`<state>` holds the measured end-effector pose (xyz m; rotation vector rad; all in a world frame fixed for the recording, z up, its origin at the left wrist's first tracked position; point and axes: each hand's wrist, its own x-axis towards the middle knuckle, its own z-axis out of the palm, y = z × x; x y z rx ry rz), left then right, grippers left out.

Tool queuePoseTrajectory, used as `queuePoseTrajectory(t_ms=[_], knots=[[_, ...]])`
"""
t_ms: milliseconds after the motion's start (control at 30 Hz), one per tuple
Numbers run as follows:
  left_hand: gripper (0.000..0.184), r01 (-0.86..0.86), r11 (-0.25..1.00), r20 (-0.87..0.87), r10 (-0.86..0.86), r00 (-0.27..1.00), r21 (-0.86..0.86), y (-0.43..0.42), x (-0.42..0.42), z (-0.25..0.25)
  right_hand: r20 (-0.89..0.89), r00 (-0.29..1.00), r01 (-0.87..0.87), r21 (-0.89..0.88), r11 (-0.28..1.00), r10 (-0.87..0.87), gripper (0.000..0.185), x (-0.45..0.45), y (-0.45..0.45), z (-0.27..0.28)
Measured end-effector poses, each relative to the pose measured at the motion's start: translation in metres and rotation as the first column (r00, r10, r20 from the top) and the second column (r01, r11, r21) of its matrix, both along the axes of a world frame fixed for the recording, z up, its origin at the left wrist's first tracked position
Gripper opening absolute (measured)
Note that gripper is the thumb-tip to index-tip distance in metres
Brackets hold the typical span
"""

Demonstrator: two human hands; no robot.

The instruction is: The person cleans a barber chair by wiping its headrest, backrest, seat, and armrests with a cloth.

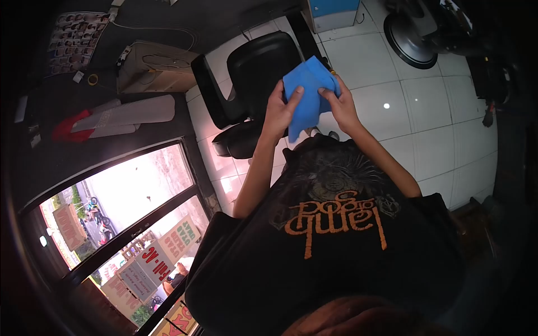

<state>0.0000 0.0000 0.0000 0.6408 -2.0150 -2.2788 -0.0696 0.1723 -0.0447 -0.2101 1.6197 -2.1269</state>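
Observation:
A blue cloth (pixel 305 92), partly folded, is held up in front of my body between both hands. Its left side is pinched by my left hand (pixel 278 112), the thumb lying on top and the other fingers hidden behind the fabric. My right hand (pixel 342 106) grips the opposite side in the same way, thumb pressed on the cloth. One corner hangs down between my wrists, and a small yellow bit shows by the right fingers. Just beyond the left hand is a black padded chair (pixel 263 56).
White floor tiles (pixel 386 134) spread to the right, with a round metal chair base (pixel 412 42) farther back. A cardboard box (pixel 157 67) stands at the left, near a poster (pixel 78 39). The glass door (pixel 140 185) at lower left shows a street and signs.

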Motion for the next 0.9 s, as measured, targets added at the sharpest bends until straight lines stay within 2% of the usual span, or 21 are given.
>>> queuePoseTrajectory(t_ms=[67, 100, 167, 267, 367, 400, 467, 600, 700, 800, 833, 867, 900], knots=[[0.056, 0.114, 0.976, 0.030, -0.110, 0.993, -0.187, 0.010, 0.001, 0.000, -0.019, 0.998, 0.064, 0.049, 0.997, -0.063, 0.027, -0.005, 0.010, -0.017], [0.054, 0.165, 0.977, -0.036, -0.171, 0.985, -0.134, 0.030, -0.028, -0.015, -0.047, 0.995, 0.090, 0.184, 0.979, -0.083, 0.026, -0.039, 0.037, -0.008], [0.050, 0.235, 0.955, 0.029, -0.234, 0.972, -0.179, 0.025, -0.028, -0.030, 0.008, 0.991, 0.127, 0.250, 0.960, -0.134, 0.025, -0.040, 0.040, -0.012], [0.046, 0.272, 0.918, 0.078, -0.261, 0.962, -0.288, 0.019, -0.041, -0.047, -0.014, 0.995, 0.101, 0.332, 0.938, -0.102, 0.025, -0.055, 0.048, -0.036], [0.045, 0.268, 0.908, 0.097, -0.250, 0.963, -0.322, 0.021, -0.065, -0.051, 0.006, 1.000, -0.004, 0.358, 0.934, 0.002, 0.032, -0.082, 0.049, -0.054], [0.043, 0.240, 0.886, 0.075, -0.229, 0.970, -0.396, 0.022, -0.073, -0.047, 0.062, 0.997, -0.069, 0.394, 0.916, 0.048, 0.037, -0.095, 0.045, -0.056], [0.043, 0.127, 0.889, 0.104, -0.089, 0.991, -0.441, 0.023, -0.085, -0.040, 0.207, 0.969, -0.211, 0.428, 0.879, 0.132, 0.048, -0.117, 0.036, -0.068], [0.042, -0.111, 0.892, 0.094, 0.168, 0.981, -0.438, 0.046, -0.128, -0.041, 0.156, 0.932, -0.360, 0.520, 0.775, 0.328, 0.064, -0.176, 0.048, -0.091], [0.044, -0.206, 0.823, 0.066, 0.282, 0.957, -0.529, 0.081, -0.161, -0.063, 0.362, 0.790, -0.595, 0.258, 0.761, 0.494, 0.071, -0.216, 0.065, -0.093], [0.049, 0.003, 0.785, 0.089, 0.066, 0.994, -0.619, 0.131, -0.191, -0.089, 0.687, 0.559, -0.562, -0.097, 0.822, 0.463, 0.079, -0.243, 0.073, -0.056], [0.051, 0.087, 0.757, 0.114, -0.017, 0.993, -0.648, 0.148, -0.199, -0.094, 0.711, 0.550, -0.515, -0.124, 0.848, 0.438, 0.079, -0.249, 0.083, -0.068], [0.051, 0.123, 0.817, 0.109, -0.074, 0.991, -0.563, 0.167, -0.203, -0.097, 0.730, 0.543, -0.468, -0.148, 0.871, 0.415, 0.078, -0.258, 0.088, -0.088], [0.049, 0.202, 0.815, 0.135, -0.153, 0.979, -0.543, 0.175, -0.210, -0.094, 0.744, 0.537, -0.423, -0.170, 0.890, 0.397, 0.078, -0.273, 0.091, -0.099]])
